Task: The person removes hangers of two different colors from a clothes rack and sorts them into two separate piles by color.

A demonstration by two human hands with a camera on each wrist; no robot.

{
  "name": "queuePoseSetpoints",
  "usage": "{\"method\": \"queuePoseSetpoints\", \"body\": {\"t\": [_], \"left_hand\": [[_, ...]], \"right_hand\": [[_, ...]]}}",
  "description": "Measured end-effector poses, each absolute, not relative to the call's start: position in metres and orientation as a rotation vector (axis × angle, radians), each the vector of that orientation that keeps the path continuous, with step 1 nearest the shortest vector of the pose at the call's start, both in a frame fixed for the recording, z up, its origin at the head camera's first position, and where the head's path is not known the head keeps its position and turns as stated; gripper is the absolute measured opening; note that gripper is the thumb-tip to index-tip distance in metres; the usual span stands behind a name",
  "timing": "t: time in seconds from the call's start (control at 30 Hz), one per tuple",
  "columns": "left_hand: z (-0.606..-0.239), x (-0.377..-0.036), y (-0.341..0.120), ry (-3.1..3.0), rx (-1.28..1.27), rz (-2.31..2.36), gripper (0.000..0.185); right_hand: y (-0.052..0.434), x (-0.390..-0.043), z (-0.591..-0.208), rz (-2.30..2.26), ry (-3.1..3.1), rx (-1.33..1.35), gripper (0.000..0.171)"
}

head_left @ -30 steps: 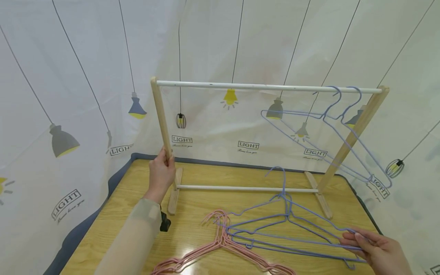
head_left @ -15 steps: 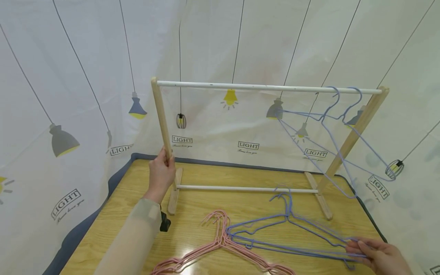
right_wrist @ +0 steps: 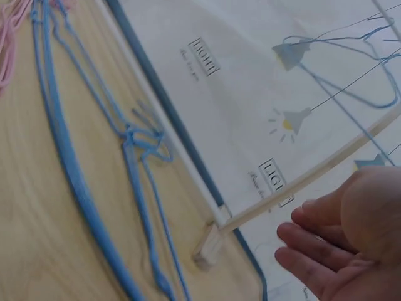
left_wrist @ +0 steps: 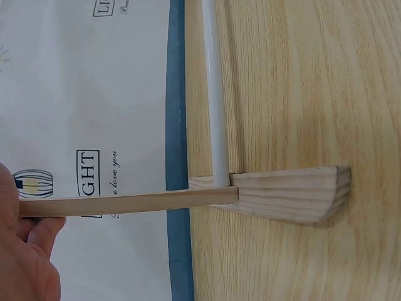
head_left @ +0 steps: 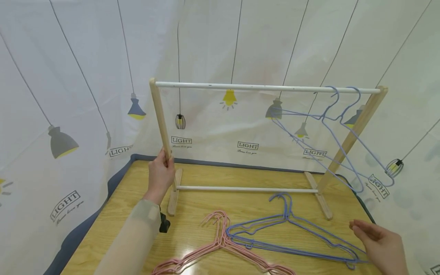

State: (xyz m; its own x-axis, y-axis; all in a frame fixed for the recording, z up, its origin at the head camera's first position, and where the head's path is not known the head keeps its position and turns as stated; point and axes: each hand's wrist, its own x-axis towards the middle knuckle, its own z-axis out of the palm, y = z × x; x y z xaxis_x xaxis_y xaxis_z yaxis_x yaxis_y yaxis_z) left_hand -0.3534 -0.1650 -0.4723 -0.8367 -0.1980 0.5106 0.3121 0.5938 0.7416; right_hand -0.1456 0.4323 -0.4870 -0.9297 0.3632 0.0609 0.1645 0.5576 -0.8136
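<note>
My left hand [head_left: 161,173] grips the left wooden post [head_left: 159,114] of a small clothes rack, thumb on one side and fingers on the other. Two blue wire hangers [head_left: 338,96] hang from the white top rail at its right end, tilted at an angle. On the table in front of the rack lies a pile of blue hangers [head_left: 302,254]. My right hand [head_left: 381,240] is off the pile's right end, fingers loosely bent with nothing in them; the right wrist view shows its palm and fingers [right_wrist: 307,266] beside the blue hangers.
A pile of pink hangers [head_left: 222,241] lies at the front middle, its hooks beside the blue pile's left end. The rack's white lower rail [head_left: 240,188] runs behind both piles. A printed curtain [head_left: 206,46] hangs behind the wooden table [head_left: 130,191].
My right hand has lowered a blue hanger onto the blue pile and let it go, then drawn slightly away. The two hung hangers have swung. My left hand stays on the post.
</note>
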Motion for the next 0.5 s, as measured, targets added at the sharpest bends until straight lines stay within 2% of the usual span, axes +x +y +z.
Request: {"method": "queuePoseSetpoints", "body": {"t": [0.13,0.5], "left_hand": [[-0.472,-0.353,-0.165,-2.264,-0.097,-1.198,0.024],[-0.470,-0.352,-0.164,-2.280,-0.084,-1.191,0.017]], "right_hand": [[0.422,-0.148,-0.469,1.705,-2.221,-0.366,0.023],[0.415,-0.174,-0.431,1.961,-1.773,-0.089,0.039]]}}
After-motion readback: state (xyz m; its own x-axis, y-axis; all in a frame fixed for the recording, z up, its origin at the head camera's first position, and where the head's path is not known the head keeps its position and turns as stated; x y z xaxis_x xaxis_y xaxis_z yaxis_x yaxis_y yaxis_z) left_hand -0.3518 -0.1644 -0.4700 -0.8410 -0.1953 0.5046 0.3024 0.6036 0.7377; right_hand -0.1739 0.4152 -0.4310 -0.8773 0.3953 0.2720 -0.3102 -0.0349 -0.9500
